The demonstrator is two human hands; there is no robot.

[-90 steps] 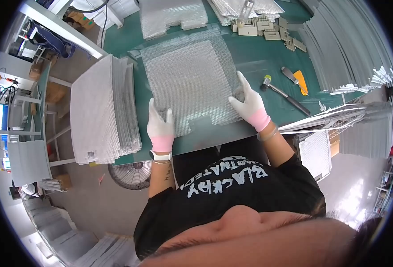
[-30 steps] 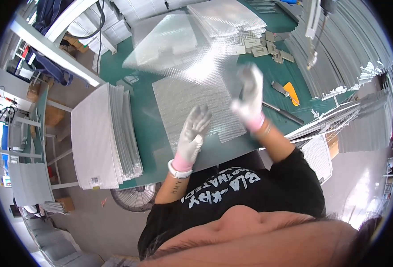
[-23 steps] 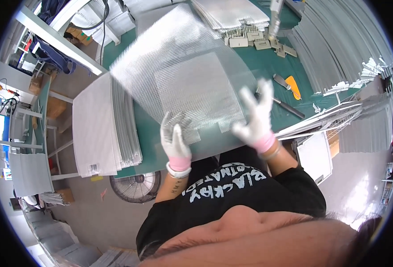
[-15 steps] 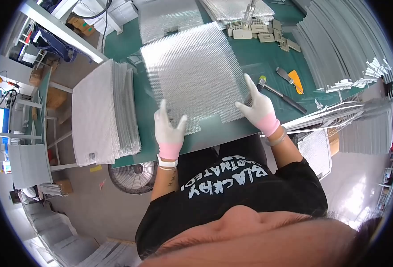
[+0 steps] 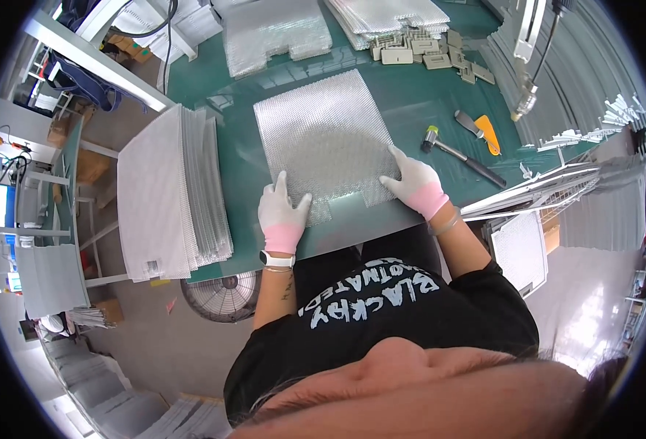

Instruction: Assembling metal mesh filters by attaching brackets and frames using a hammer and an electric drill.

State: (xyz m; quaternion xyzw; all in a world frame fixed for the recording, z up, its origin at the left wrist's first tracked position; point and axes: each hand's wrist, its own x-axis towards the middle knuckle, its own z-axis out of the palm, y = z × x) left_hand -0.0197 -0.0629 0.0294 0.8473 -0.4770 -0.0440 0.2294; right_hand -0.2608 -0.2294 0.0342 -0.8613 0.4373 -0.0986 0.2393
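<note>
A silvery mesh sheet [image 5: 323,132] with a notched near edge lies in front of me on a glossy see-through plate [image 5: 367,227]. My left hand [image 5: 284,216], in a white glove with a pink cuff, is at the sheet's near left corner. Its fingers point forward along the edge and the thumb stands apart. At the right edge is my right hand [image 5: 416,183], gloved the same way. Its index finger stretches along the edge, with the thumb spread over the near right corner. Both hands look open against the sheet; their undersides are hidden.
Mesh sheets are stacked at the left [image 5: 155,197] and back [image 5: 275,36]. Beige blocks [image 5: 425,51] lie behind. A hammer [image 5: 462,154] and a yellow-handled scraper [image 5: 487,135] lie right, below a hanging metal nozzle [image 5: 524,99]. Grey panels [image 5: 557,80] stand far right.
The mesh sheet has come down and looks smaller, its far edge now nearer me. My hands have moved closer together with it. The hanging metal nozzle now shows farther right.
</note>
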